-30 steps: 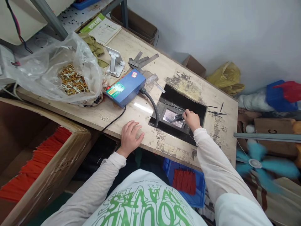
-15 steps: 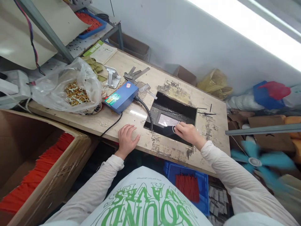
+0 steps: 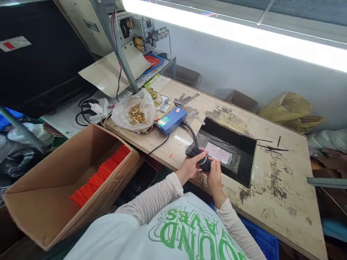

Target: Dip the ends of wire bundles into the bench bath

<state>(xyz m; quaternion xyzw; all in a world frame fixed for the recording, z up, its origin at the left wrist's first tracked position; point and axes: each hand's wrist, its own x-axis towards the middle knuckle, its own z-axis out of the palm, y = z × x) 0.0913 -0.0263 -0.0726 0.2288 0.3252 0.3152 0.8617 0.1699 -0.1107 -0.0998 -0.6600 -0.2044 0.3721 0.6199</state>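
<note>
A bundle of black wires (image 3: 205, 164) with frayed silvery tips is held in front of my body at the near edge of the table opening. A white band is wrapped around it. My left hand (image 3: 192, 165) closes around the bundle near the frayed end. At the lower end, my right hand (image 3: 215, 176) has its fingers pressed on the bundle, near the band. Behind both hands lies the rectangular opening (image 3: 245, 151), with a shiny metal-like plate (image 3: 220, 152) low inside it.
A blue box (image 3: 173, 120) with a thick black cable stands left of the opening. Further left are a plastic bag (image 3: 121, 117) of small golden pieces and a carton (image 3: 35, 202) holding red strips. Loose black wires (image 3: 273, 148) lie on the right; metal calipers (image 3: 187, 99) lie behind.
My right hand has come out of the opening with the black wire bundle. My left hand has left the table edge and now grips the bundle too. The view has swung left.
</note>
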